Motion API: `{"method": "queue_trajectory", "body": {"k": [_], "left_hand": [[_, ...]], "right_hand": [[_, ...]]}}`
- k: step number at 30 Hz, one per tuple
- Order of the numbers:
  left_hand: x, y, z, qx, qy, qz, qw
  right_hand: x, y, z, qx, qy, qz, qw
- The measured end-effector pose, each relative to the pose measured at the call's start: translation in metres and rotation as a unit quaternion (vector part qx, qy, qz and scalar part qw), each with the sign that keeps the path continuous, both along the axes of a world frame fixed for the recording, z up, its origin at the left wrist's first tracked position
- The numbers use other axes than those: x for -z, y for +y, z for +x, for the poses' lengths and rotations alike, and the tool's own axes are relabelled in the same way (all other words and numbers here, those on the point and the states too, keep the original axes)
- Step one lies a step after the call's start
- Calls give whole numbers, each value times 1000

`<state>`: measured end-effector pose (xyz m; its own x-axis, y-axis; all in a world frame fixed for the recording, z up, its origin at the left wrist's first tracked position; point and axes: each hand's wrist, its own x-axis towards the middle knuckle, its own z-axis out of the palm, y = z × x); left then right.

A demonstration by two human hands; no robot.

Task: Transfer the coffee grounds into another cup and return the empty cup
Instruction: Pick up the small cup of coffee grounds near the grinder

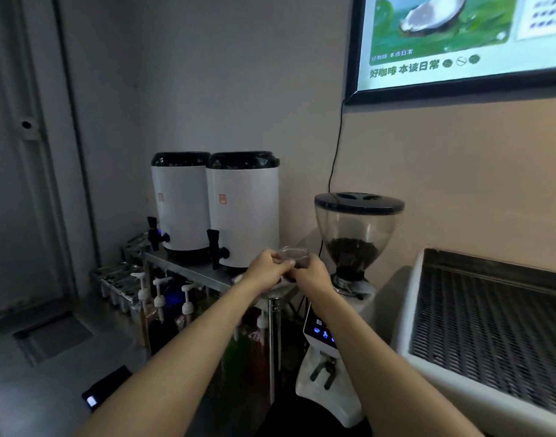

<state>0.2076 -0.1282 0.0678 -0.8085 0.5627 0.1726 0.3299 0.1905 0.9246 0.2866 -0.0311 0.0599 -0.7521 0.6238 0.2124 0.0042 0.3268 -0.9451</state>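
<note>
Both of our hands meet out in front of us around a small clear cup (294,257). Our left hand (267,269) comes in from the left with its fingers curled against the cup's left side, the thumb lying across its near face. Our right hand (312,272) closes on the cup's lower right side. We see dark coffee grounds (297,259) filling the lower part of the cup, which stands roughly upright; whether a second cup sits beneath it we cannot tell, as our fingers hide that part.

We hold the cup above the right end of a steel shelf (191,272), just left of the coffee grinder (349,298), whose clear hopper (358,228) holds a layer of beans. Two white insulated dispensers (213,209) with black lids and black taps stand side by side on the shelf, to the left of our hands and farther back. Pump bottles (160,298) crowd the space under the shelf. At far right we see a white machine with a grated metal top (491,329), and a lit menu screen (459,42) hangs on the wall above.
</note>
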Motion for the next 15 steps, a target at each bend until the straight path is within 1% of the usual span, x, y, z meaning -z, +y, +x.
{"method": "queue_trajectory", "body": {"k": [4, 8, 15], "left_hand": [[-2, -7, 36, 18, 16, 13, 1000], [-6, -13, 72, 23, 5, 42, 999], [-11, -36, 134, 0, 9, 66, 998]], "right_hand": [[-6, -7, 40, -6, -6, 20, 1000], [-10, -11, 75, 20, 21, 25, 999], [-10, -26, 126, -5, 40, 25, 999]]}}
